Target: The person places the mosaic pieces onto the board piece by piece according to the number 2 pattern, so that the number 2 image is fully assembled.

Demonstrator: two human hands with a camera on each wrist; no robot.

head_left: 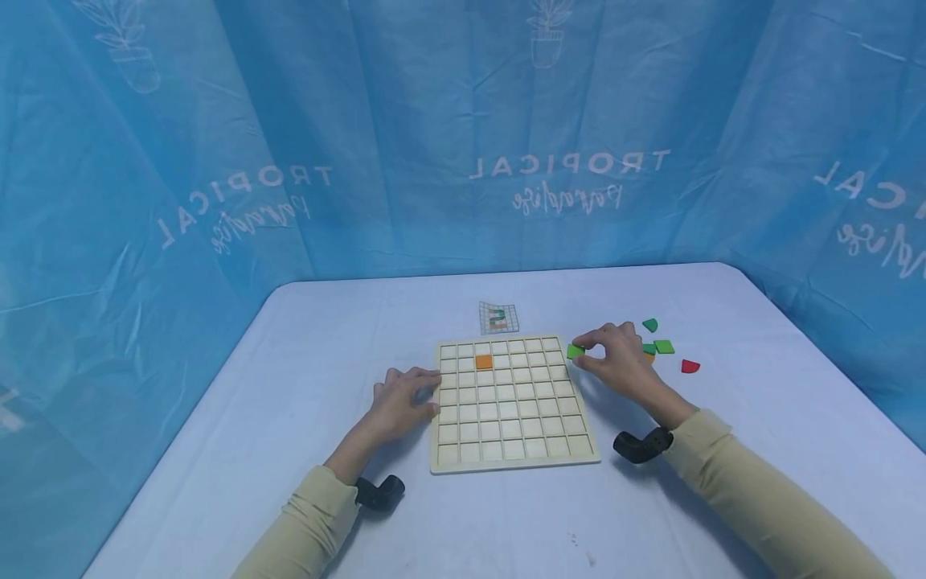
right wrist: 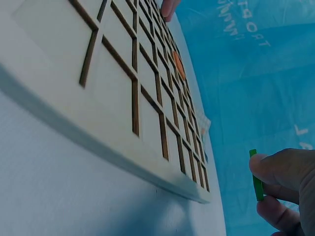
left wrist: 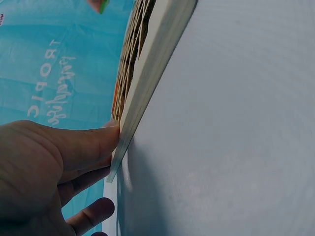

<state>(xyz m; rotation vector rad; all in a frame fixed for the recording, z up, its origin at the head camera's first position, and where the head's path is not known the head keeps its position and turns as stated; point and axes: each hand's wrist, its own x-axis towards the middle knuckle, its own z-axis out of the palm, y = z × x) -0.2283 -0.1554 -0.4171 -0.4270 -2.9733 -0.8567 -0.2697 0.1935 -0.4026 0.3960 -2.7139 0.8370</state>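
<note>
A pale wooden grid board (head_left: pixel 515 466) lies on the table, with one orange square tile (head_left: pixel 484 361) in a cell of its upper part. My left hand (head_left: pixel 396 406) rests at the board's left side; in the left wrist view its thumb (left wrist: pixel 93 145) touches the edge. Just off the board's upper right corner, my right hand (head_left: pixel 622 360) pinches a green square tile (head_left: pixel 575 351) between thumb and fingers. From the right wrist, this green tile appears edge-on, held above the table beside the board.
Loose pieces lie right of the right hand: a green rounded piece (head_left: pixel 650 325), a light green tile (head_left: pixel 664 346), a red rounded piece (head_left: pixel 690 366), and dark green and orange ones partly hidden. A small printed grid card (head_left: pixel 498 318) lies behind the board. Blue curtains surround the white table.
</note>
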